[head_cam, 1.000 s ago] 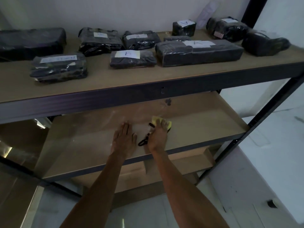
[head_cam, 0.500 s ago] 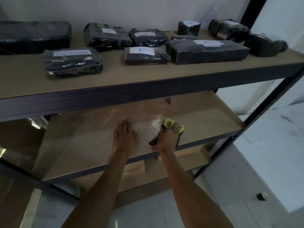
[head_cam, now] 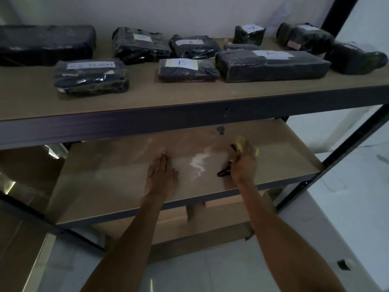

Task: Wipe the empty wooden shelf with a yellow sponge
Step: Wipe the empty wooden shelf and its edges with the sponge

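The right hand [head_cam: 244, 165] grips the yellow sponge [head_cam: 241, 142] on the wooden shelf [head_cam: 101, 186], toward its right side. The left hand [head_cam: 162, 175] lies flat, fingers straight. A white streak [head_cam: 199, 164] between them and a dark spot [head_cam: 220, 130] behind suggest the wiping is only partly done.

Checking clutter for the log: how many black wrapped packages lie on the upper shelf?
10. Back row: far-left package, left-centre, centre, small, flat, right, far-right. Front row: front-left, B-labelled, long. Others may hide behind.
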{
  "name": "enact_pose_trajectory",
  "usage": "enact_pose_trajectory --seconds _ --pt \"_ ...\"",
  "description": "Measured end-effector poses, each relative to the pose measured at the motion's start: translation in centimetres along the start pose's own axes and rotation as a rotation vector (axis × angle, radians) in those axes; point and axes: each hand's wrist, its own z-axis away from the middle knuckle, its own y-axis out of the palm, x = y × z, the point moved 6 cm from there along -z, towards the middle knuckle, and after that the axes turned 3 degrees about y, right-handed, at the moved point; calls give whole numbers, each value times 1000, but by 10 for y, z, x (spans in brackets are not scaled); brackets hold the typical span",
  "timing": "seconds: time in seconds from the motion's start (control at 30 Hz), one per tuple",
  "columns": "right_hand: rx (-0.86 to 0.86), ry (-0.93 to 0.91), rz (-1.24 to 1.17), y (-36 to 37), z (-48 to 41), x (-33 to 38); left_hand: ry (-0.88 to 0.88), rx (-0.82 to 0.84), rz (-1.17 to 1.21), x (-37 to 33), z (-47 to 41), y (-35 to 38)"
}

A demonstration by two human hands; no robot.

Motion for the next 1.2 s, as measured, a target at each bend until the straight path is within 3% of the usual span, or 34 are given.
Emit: enact_pose_trajectory --seconds 0.1,0.27,0.33,0.4,0.53,0.67,0.83,0.9,0.97,1.07,1.2 --pt "72 12 107 11 -1 -5 -20 -10 21 0 -1 4" --pt "220 -164 -163 40 35 68 -37 -23 23 -2 -1 5" --pt "208 -264 -274 35 39 81 -45 -31 23 -1 0 3" --pt "163 -227 -383 15 28 70 -51 -26 20 -1 2 5" --pt "-1 -108 -159 -6 -21 16 -63 -20 14 -2 -1 4" --pt "173 -139 -7 33 -11 27 -64 -46 -1 -3 -1 5" --pt "337 -282 -356 45 23 71 -90 -56 -2 -6 0 4" --pt "259 -245 -417 29 4 55 -109 -48 -2 -6 1 5" --pt "160 -202 -345 12 -23 27 -119 -48 -2 -7 1 6" --pt "104 -152 -20 5 -47 -3 -127 -54 13 -10 6 7" --pt "192 -277 -75 24 -19 28 -121 -81 15 -13 11 5"
